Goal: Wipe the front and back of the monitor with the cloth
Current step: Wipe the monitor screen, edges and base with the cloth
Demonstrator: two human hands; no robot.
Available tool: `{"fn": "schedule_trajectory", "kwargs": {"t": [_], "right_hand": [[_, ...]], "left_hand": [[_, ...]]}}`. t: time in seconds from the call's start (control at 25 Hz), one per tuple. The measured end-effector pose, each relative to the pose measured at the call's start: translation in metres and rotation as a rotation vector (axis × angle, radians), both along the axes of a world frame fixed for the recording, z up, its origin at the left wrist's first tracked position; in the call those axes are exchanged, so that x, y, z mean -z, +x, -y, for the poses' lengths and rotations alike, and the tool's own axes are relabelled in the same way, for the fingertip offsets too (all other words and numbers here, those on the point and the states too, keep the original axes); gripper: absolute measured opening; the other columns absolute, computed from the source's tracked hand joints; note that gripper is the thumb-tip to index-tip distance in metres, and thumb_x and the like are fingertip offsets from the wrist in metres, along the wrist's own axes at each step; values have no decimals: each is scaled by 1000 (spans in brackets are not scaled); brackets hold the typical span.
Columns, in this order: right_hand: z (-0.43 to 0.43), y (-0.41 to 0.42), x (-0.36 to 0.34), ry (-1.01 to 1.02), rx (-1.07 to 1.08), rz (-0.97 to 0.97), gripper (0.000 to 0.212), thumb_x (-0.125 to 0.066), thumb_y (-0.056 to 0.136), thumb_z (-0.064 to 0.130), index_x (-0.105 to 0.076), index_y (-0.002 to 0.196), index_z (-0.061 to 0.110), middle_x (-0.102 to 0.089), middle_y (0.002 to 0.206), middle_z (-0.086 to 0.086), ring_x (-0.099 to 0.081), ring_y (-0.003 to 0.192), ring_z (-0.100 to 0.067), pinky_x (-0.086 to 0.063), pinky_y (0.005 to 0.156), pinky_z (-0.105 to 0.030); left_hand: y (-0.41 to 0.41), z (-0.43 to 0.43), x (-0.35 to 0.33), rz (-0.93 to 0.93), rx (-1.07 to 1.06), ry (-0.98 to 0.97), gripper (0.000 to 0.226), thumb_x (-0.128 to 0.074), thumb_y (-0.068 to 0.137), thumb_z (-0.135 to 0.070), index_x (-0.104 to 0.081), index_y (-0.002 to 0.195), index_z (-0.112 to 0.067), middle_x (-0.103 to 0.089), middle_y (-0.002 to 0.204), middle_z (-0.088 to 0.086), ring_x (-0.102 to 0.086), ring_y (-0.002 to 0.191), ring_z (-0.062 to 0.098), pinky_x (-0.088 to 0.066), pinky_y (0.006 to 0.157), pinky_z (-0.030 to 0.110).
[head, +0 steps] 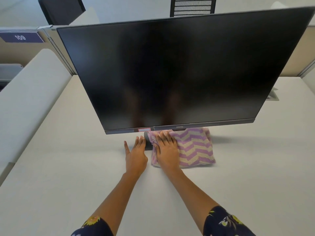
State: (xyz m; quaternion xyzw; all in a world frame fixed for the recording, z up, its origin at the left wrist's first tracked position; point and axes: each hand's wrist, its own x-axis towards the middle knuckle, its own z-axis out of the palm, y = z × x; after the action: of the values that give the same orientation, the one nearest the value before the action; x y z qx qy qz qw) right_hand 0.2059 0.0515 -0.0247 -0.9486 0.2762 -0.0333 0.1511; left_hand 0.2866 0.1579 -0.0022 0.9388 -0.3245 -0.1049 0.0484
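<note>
Under monitor [170,74] | right hand [166,150] fingers clutch cloth [192,149] | left hand [135,155] fingers spread, beside cloth

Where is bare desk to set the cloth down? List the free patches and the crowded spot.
Free: the desk between the left hand and the padded divider; also right of the cloth, toward the cable port. Crowded: under the monitor, where its stand, the cloth and both hands meet.
</note>
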Motion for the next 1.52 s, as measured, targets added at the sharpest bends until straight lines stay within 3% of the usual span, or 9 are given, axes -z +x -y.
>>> {"fn": "schedule_trajectory", "kwargs": {"t": [0.12,0.24,0.4,0.64,0.8,0.96,1.2,1.36,1.52], "right_hand": [[-4,6,1,-11,-94,-81,64,-11,101,55,-53,140,26,-56,141,-1,-51,132,-29,-41,108,-47],[-7,2,-4,-60,-196,-98,60,-53,94,52,-44,147,26,-47,150,0,-41,140,-28,-33,115,-46],[0,-7,-28,-51,-165,-97,53,-38,104,42,-28,152,24,-32,158,0,-27,146,-24,-13,121,-37],[-1,-33,-38,141,167,326,34,-61,95,23,-65,124,5,-70,114,-12,-68,102,-32,-53,91,-35],[-7,-43,-49,200,392,442,33,-61,96,28,-67,123,10,-72,111,-7,-70,95,-25,-55,84,-29],[-16,-60,-62,246,491,589,29,-54,99,33,-69,114,14,-72,98,-2,-64,81,-11,-54,74,-22],[-33,-67,-68,474,415,509,27,-43,102,21,-63,110,4,-66,106,-13,-62,97,-25,-51,90,-41],[-41,-68,-64,469,489,594,33,-48,101,31,-65,124,16,-66,115,5,-60,97,-9,-51,90,-16],[-23,-87,-57,352,546,515,33,-49,100,23,-60,131,18,-62,130,-3,-58,116,-20,-49,95,-25]], "left_hand": [[3,-5,-1,20,79,57,58,-34,104,-32,-9,155,-23,-9,163,-1,2,151,20,22,110,53],[6,-9,-4,17,124,133,60,-33,104,-32,-2,156,-23,-2,163,-1,9,150,24,21,109,55],[5,-13,-8,-31,115,124,65,-36,104,-25,4,155,-22,4,164,2,13,149,27,12,114,56],[-34,-10,-17,-173,-25,-345,50,-34,103,-35,-29,151,-20,-28,158,3,-19,149,23,-3,121,44],[-67,1,-37,-338,-177,-549,65,-40,91,-61,-36,145,-25,-45,147,-1,-46,132,23,-37,109,39],[-81,14,-51,-592,-171,-673,62,-49,92,-57,-33,145,-29,-46,144,-3,-52,128,25,-45,102,37],[-72,27,-68,-930,-185,-719,45,-52,96,-42,-50,136,-21,-61,128,2,-61,108,21,-51,94,33],[-58,20,-63,-891,-154,-675,38,-55,97,-37,-56,130,-19,-64,122,3,-63,106,23,-53,97,38],[-49,6,-46,-833,-287,-598,28,-50,100,-28,-54,126,-16,-62,123,9,-61,106,25,-52,98,44]]}}
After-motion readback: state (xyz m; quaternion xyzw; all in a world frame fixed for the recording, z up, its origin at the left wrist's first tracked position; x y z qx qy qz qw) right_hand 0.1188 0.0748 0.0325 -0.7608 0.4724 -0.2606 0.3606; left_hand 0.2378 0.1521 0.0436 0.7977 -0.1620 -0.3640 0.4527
